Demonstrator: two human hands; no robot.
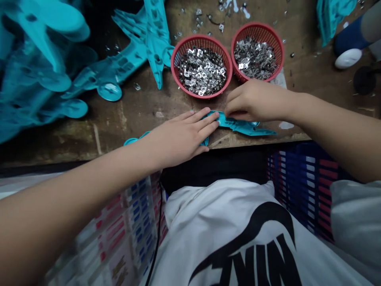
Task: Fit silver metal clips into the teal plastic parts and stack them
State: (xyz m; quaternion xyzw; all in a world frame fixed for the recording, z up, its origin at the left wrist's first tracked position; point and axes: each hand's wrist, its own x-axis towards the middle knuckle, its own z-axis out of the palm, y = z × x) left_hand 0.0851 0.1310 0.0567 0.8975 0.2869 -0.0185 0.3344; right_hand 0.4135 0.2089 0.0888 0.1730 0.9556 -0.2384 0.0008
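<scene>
**Fig. 1.** We look down at a bench-edge work area from the head-worn view. A teal moulded plastic piece (pixel 242 126) lies flat along the front edge of a worn wooden workbench (pixel 133 123), between both hands. The left hand (pixel 178 139) rests on the piece from 7 o'clock, its 4 visible fingers (pixel 205 124) slightly spread and extended flat. The right hand (pixel 253 101) enters from 3 o'clock, its fingers (pixel 235 101) curled and bunched together, pinching the upper edge of the piece; the thumb is hidden. At 12 o'clock from the piece stand 2 red plastic mesh baskets (pixel 201 38), both heaped with small stamped metal parts (pixel 202 71). More teal moulded pieces (pixel 110 75) lie piled at 10 o'clock. Below the bench edge, at 5 o'clock, are stacked blue-and-red plastic crates (pixel 306 178). We also see a white T-shirt (pixel 208 226) at 6 o'clock, with a black cable (pixel 157 238) beside it.
</scene>
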